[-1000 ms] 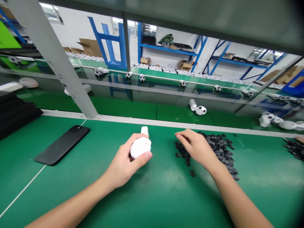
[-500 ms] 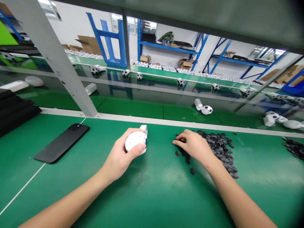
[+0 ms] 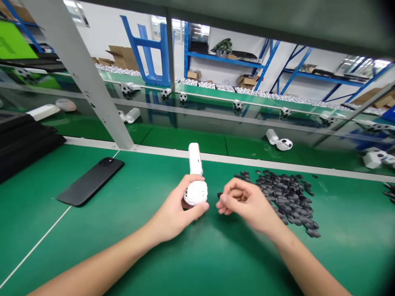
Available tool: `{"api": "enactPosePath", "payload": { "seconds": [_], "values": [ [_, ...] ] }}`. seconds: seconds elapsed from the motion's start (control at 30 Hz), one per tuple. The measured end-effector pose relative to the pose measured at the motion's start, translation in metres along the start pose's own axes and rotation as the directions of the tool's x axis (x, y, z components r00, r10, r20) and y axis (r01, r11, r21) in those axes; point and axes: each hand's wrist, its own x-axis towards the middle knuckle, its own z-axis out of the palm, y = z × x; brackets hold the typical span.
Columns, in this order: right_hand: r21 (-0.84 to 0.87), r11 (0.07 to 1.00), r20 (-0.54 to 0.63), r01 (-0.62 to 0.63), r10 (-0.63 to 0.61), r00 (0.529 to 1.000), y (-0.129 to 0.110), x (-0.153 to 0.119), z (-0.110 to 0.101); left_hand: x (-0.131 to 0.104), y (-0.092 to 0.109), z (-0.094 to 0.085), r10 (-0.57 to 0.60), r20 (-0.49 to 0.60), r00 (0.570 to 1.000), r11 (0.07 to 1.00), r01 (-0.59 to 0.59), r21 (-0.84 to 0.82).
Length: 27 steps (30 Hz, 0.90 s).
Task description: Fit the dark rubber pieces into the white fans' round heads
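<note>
My left hand [image 3: 180, 209] is wrapped round the round head of a white handheld fan [image 3: 196, 193]. The fan's white handle [image 3: 194, 158] points away toward the far edge of the green table. Close by on the right, my right hand [image 3: 243, 201] pinches a small black piece [image 3: 219, 195] between thumb and fingertips, just apart from the fan head. Behind and beside that hand spreads a pile of small flat black pieces [image 3: 288, 197], partly covered by the hand.
A black phone [image 3: 91, 181] lies at the left, near a stack of black material [image 3: 26, 142]. Beyond the table's metal edge [image 3: 160, 151] runs a green conveyor [image 3: 203, 139] carrying white fans with football-patterned heads [image 3: 284, 144]. A grey post [image 3: 92, 88] rises at left.
My right hand has lifted from the pile and moved left with a black piece. The fan has been turned so its handle shows, and my left hand sits further right.
</note>
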Motion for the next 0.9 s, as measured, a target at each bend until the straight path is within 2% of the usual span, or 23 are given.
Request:
{"api": "enactPosePath", "payload": {
  "seconds": [0.1, 0.27, 0.47, 0.67, 0.77, 0.9],
  "values": [
    [0.08, 0.997, 0.082, 0.002, -0.009, 0.997, 0.004, -0.004, 0.017, -0.002, -0.002, 0.003, 0.069, -0.001, 0.998, 0.985, -0.068, 0.158],
    [0.084, 0.995, 0.032, 0.055, -0.057, 0.998, 0.009, -0.005, 0.027, -0.004, -0.004, 0.002, 0.215, 0.02, 0.976, 0.904, -0.207, 0.374],
    [-0.048, 0.998, -0.035, 0.032, -0.034, 0.999, 0.005, -0.007, 0.031, -0.008, -0.003, 0.003, 0.254, 0.069, 0.965, 0.884, -0.26, 0.387],
    [-0.15, 0.987, -0.109, 0.048, -0.065, 0.992, 0.008, -0.009, 0.034, -0.009, 0.0, 0.009, 0.221, 0.006, 0.975, 0.902, -0.207, 0.378],
    [-0.16, 0.986, -0.096, 0.056, -0.072, 0.993, 0.007, -0.01, 0.034, -0.01, 0.002, 0.011, 0.25, 0.006, 0.968, 0.897, -0.234, 0.374],
    [-0.183, 0.978, -0.017, 0.099, -0.104, 0.994, 0.003, -0.011, 0.032, -0.008, 0.003, 0.011, 0.279, 0.007, 0.96, 0.886, -0.261, 0.382]
  ]
}}
